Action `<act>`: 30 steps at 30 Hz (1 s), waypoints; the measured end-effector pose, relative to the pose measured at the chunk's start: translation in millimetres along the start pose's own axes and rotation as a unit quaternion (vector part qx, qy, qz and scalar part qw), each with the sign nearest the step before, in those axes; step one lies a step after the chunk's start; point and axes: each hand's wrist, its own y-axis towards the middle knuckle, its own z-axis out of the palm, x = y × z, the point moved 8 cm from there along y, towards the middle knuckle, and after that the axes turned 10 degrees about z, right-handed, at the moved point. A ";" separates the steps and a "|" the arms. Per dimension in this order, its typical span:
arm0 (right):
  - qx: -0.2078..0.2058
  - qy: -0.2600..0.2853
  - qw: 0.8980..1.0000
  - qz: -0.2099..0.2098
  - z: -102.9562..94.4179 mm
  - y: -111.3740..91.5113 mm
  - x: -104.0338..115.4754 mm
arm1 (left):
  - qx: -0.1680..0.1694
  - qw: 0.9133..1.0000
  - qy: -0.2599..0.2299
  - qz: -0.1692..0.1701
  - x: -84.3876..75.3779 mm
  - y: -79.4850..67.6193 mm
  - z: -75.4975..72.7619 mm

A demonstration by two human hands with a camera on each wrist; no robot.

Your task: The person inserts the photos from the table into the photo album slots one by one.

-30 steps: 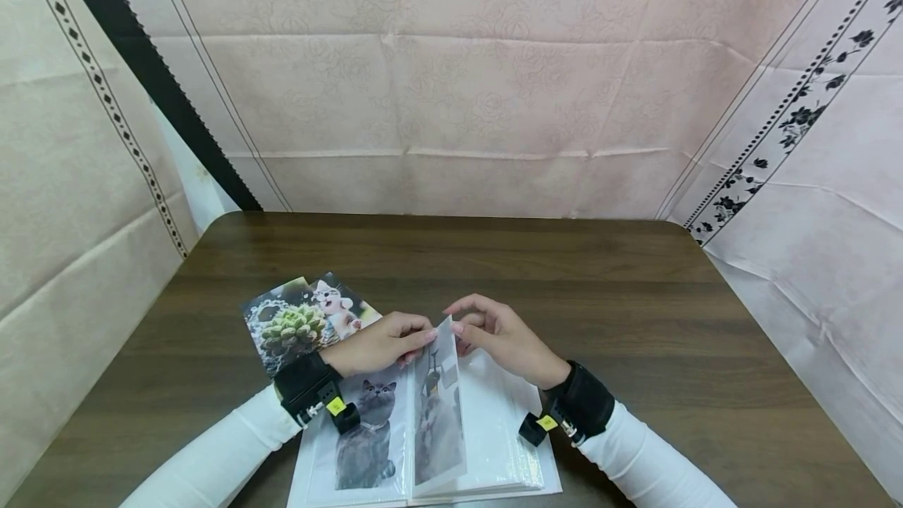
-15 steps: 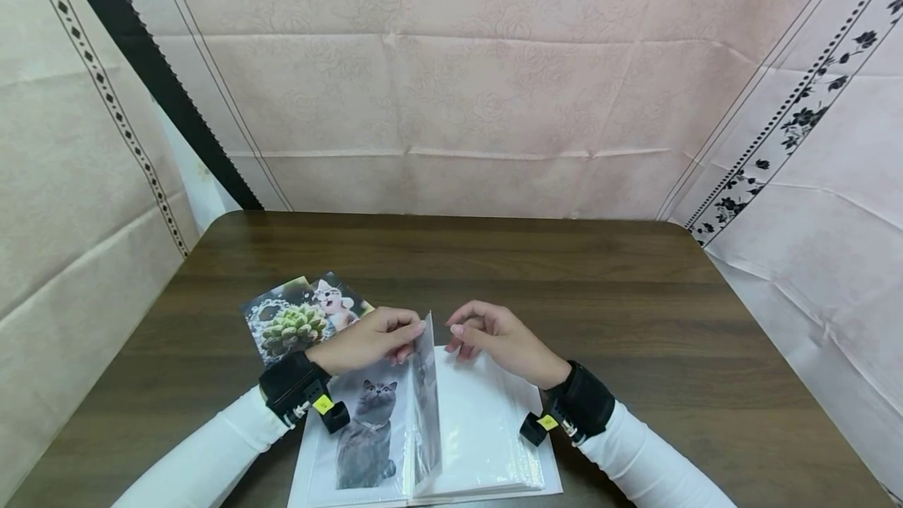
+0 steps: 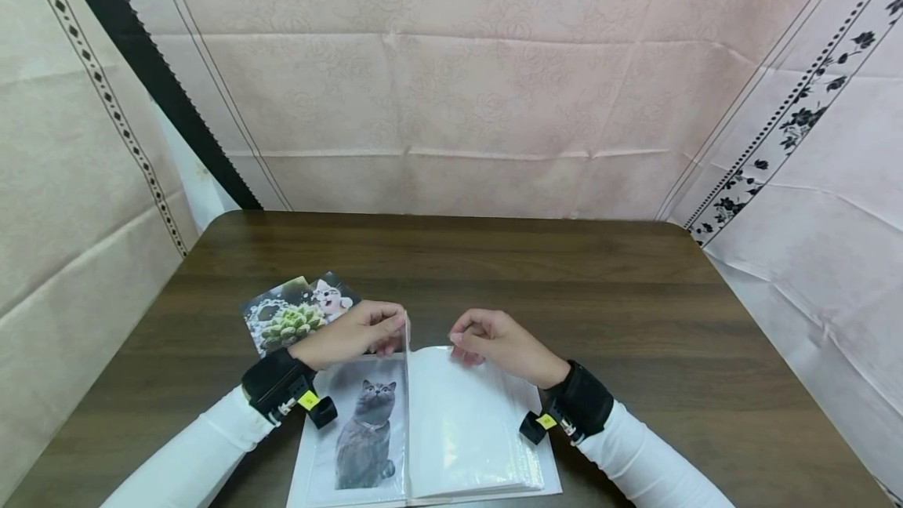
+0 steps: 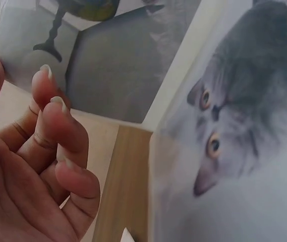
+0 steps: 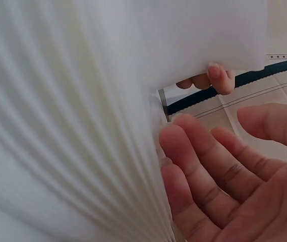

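Observation:
An open photo album (image 3: 473, 422) lies at the table's near edge. Its left page shows a photo of a grey cat (image 3: 367, 437), also large in the left wrist view. My left hand (image 3: 360, 328) pinches the top corner of a clear-sleeved album page (image 4: 118, 70), which stands nearly upright at the spine. In the right wrist view the left thumb lies over this page's pale back (image 5: 204, 35). My right hand (image 3: 501, 343) is at the top of the right-hand page stack (image 5: 67, 131), fingers loosely bent and holding nothing; its fingertips are at the page edges.
Loose photos, one of a green succulent (image 3: 292, 325) and one with a pink-and-white figurine (image 3: 330, 298), lie overlapping behind the left forearm. The brown wooden table (image 3: 600, 281) extends around the album. Pale patterned cloth (image 3: 458, 100) hangs behind it.
The left hand has moved left with the page, swinging it from leaning right to nearly upright at the spine, uncovering the right-hand page. The right hand no longer touches that page and has shifted slightly.

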 end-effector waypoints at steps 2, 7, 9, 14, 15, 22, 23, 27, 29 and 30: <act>0.003 -0.003 1.000 -0.002 0.6 0.6 -0.6 | 0.000 1.000 0.005 0.003 0.2 -2.7 -3.7; 0.008 -0.012 1.000 0.000 2.0 1.4 -1.1 | 0.001 1.000 0.004 -0.001 0.1 -10.9 -9.9; 0.008 -0.013 1.000 0.003 2.2 1.3 -1.2 | -0.003 1.000 0.003 -0.005 0.5 -14.1 -12.8; 0.006 -0.018 1.000 0.008 2.3 1.0 -1.9 | -0.018 0.999 0.035 -0.010 2.0 -20.4 -21.2; 0.006 -0.019 1.000 0.008 2.3 1.0 -2.3 | -0.019 0.999 0.042 -0.009 1.9 -21.4 -22.5; 0.009 -0.020 1.000 0.006 2.9 0.9 -0.8 | -0.026 0.998 0.056 -0.001 1.7 -28.3 -29.5; 0.010 -0.020 1.000 0.007 3.2 0.9 -0.8 | -0.026 0.998 0.055 0.000 2.0 -29.5 -30.4; 0.012 -0.022 1.000 0.010 3.8 1.1 -1.0 | -0.025 0.998 0.055 -0.006 5.2 -35.0 -33.4; 0.011 -0.024 1.000 0.013 3.8 1.3 -1.7 | -0.019 0.998 0.058 -0.005 6.4 -36.7 -34.3; 0.010 -0.026 1.000 0.014 3.7 1.5 -2.2 | -0.017 0.998 0.063 -0.005 6.8 -37.5 -34.8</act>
